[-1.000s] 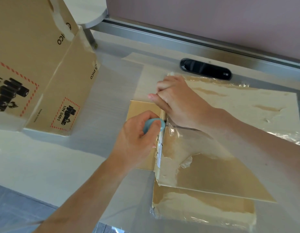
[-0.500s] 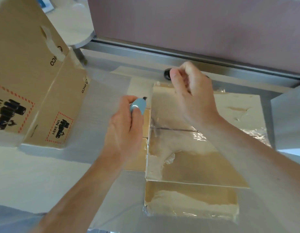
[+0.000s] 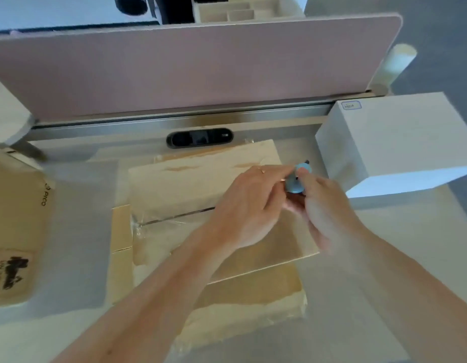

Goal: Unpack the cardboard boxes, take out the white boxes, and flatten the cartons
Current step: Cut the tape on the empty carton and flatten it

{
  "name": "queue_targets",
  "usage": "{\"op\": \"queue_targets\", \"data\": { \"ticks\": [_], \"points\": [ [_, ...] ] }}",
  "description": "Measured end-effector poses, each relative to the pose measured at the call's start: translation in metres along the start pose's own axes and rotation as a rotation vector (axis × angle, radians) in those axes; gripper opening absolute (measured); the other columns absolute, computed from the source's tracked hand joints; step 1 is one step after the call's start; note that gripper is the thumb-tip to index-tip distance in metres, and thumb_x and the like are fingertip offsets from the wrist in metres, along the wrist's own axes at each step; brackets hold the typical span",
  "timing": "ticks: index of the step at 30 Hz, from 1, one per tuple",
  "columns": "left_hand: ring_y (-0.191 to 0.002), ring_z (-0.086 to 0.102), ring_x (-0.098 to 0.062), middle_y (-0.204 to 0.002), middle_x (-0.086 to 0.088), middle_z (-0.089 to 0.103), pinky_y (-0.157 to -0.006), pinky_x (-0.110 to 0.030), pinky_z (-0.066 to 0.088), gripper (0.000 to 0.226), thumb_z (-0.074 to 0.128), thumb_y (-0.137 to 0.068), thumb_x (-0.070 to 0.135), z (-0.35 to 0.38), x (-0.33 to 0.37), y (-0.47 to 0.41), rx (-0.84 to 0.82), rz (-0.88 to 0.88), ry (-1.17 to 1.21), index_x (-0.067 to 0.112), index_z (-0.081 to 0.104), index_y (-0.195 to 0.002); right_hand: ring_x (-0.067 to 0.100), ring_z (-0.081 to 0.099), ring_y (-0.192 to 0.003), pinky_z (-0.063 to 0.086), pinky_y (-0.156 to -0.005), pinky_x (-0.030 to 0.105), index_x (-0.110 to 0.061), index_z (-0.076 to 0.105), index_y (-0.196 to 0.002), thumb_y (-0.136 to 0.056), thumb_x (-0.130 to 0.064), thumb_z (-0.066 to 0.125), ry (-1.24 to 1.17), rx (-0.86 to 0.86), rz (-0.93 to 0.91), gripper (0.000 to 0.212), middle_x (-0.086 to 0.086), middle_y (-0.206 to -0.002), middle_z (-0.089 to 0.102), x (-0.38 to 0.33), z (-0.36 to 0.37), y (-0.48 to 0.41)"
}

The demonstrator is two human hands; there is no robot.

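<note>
Left hand (image 3: 246,205), right hand (image 3: 325,213) pinching cutter (image 3: 296,185), over carton (image 3: 201,184)

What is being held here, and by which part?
A small blue tool, pinched by both hands: the left hand at its upper end, the right hand round its lower part.

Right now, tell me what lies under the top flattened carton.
Past the near edge and left side of the top flattened carton, more flat cardboard shows, all on the desk. Whatever lies beneath its middle is covered.
</note>
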State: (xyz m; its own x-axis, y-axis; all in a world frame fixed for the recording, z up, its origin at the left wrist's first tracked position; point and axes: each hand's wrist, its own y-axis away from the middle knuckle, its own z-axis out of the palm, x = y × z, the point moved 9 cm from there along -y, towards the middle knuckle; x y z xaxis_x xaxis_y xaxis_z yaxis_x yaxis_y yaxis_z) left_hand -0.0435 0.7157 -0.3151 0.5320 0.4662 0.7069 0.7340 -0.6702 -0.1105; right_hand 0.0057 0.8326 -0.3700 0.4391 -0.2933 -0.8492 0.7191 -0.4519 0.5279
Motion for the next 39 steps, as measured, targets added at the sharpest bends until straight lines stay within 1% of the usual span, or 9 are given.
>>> {"op": "queue_targets", "data": {
  "ticks": [4,7,9,13,18,21,23,28,39],
  "points": [
    [-0.126,0.056,-0.025,-0.136,-0.003,0.064,-0.109,-0.044,0.042,0.04,0.047,-0.1,0.005,0.019,-0.015,-0.05,-0.114,0.049,-0.252,0.015,0.063,-0.136,0.007,0.063,-0.059,0.055,-0.057,0.017,-0.002,0.067,-0.115,-0.112,-0.027,0.039,0.107,0.023,-0.015,0.037,0.003,-0.074,0.065,0.015,-0.046,-0.015],
    [-0.111,0.058,-0.023,-0.12,0.002,0.064,-0.099,-0.051,0.045,0.02,0.05,-0.102,0.018,0.038,-0.02,-0.073,-0.323,0.15,-0.494,0.021,0.063,-0.117,0.004,0.059,-0.055,0.05,-0.053,0.014,-0.005,0.065,-0.114,-0.113,-0.027,0.037,0.081,-0.019,0.02,0.036,0.004,-0.077,0.061,0.036,-0.051,-0.018],
    [-0.102,0.056,-0.022,-0.11,0.002,0.06,-0.092,-0.051,0.047,0.011,0.05,-0.103,0.026,0.042,-0.021,-0.08,-0.378,0.224,-0.555,0.022,0.059,-0.108,0.0,0.059,-0.052,0.048,-0.052,0.013,-0.007,0.067,-0.11,-0.113,-0.024,0.039,0.029,-0.045,0.048,0.033,0.001,-0.072,0.063,0.049,-0.051,-0.018],
    [-0.097,0.053,-0.021,-0.105,-0.001,0.058,-0.084,-0.048,0.049,0.012,0.054,-0.105,0.028,0.049,-0.015,-0.082,-0.416,0.349,-0.501,0.019,0.062,-0.105,0.004,0.066,-0.061,0.054,-0.062,0.019,-0.012,0.065,-0.105,-0.112,-0.024,0.041,0.093,-0.131,-0.008,0.028,-0.008,-0.064,0.069,0.054,-0.051,-0.021],
    [-0.087,0.051,-0.022,-0.094,-0.002,0.056,-0.08,-0.05,0.048,0.019,0.054,-0.106,0.029,0.053,-0.011,-0.083,-0.403,0.435,-0.468,0.015,0.064,-0.098,0.01,0.069,-0.07,0.054,-0.071,0.026,-0.018,0.056,-0.112,-0.11,-0.027,0.046,0.117,-0.188,-0.088,0.014,-0.002,-0.076,0.076,0.052,-0.055,-0.026],
    [-0.078,0.045,-0.021,-0.088,-0.001,0.055,-0.076,-0.049,0.047,0.027,0.053,-0.108,0.029,0.059,-0.009,-0.085,-0.359,0.468,-0.479,0.011,0.063,-0.089,0.01,0.069,-0.07,0.054,-0.068,0.022,-0.016,0.058,-0.109,-0.108,-0.028,0.05,0.096,-0.243,-0.121,0.015,0.001,-0.078,0.077,0.052,-0.051,-0.029],
    [-0.074,0.04,-0.02,-0.084,0.0,0.053,-0.073,-0.047,0.046,0.032,0.052,-0.108,0.028,0.062,-0.01,-0.086,-0.312,0.456,-0.461,0.009,0.063,-0.084,0.011,0.068,-0.069,0.053,-0.066,0.02,-0.014,0.063,-0.104,-0.106,-0.028,0.056,0.067,-0.272,-0.14,0.016,0.002,-0.076,0.076,0.052,-0.047,-0.031],
    [-0.076,0.05,-0.023,-0.082,-0.002,0.057,-0.076,-0.048,0.048,0.052,0.041,-0.11,0.034,0.062,-0.02,-0.092,-0.272,0.335,-0.412,0.003,0.067,-0.076,0.011,0.066,-0.065,0.053,-0.067,0.023,-0.019,0.071,-0.097,-0.105,-0.027,0.061,0.134,-0.298,-0.2,0.016,0.0,-0.07,0.072,0.051,-0.043,-0.04],
    [-0.074,0.047,-0.016,-0.081,0.006,0.049,-0.073,-0.044,0.048,0.047,0.046,-0.109,0.03,0.061,-0.017,-0.093,-0.28,0.317,-0.376,0.006,0.067,-0.074,0.004,0.067,-0.068,0.051,-0.067,0.014,-0.023,0.074,-0.106,-0.105,-0.03,0.058,0.326,-0.417,-0.319,0.018,-0.013,-0.072,0.069,0.037,-0.033,-0.049]
  ]
}}
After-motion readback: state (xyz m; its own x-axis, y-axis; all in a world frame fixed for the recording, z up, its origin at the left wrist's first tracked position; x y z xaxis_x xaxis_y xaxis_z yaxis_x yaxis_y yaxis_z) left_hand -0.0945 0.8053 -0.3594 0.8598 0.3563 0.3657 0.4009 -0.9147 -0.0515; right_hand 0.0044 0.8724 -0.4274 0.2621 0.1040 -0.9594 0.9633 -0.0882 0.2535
